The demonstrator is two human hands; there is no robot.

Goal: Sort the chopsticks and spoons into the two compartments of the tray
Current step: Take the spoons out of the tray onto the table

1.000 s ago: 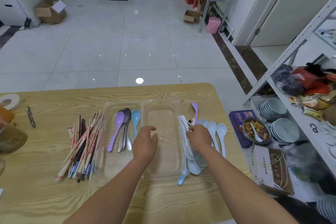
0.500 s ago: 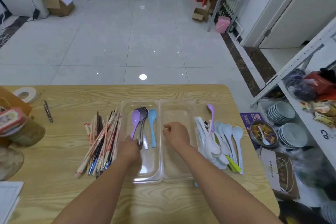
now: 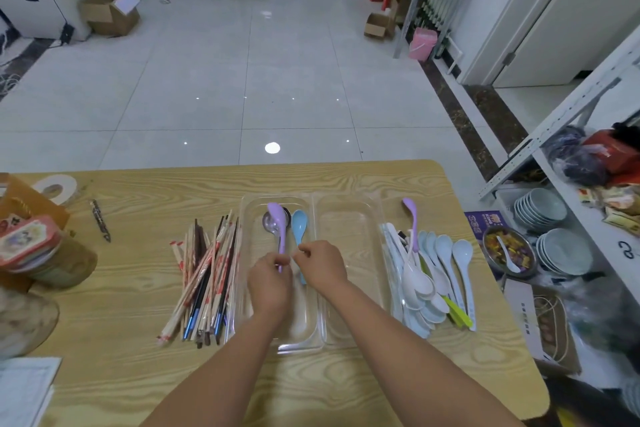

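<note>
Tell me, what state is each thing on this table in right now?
left hand: pinches the purple spoon by its handle
right hand: fingers curled beside the blue spoon, grip unclear
purple spoon: in left compartment, over a metal spoon
blue spoon: lying in left compartment
right compartment: empty
chopsticks: loose pile left of tray
spoon pile: heaped right of tray

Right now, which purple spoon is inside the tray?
The purple spoon beside the blue spoon, left compartment; the other lies outside on the spoon pile.
</note>
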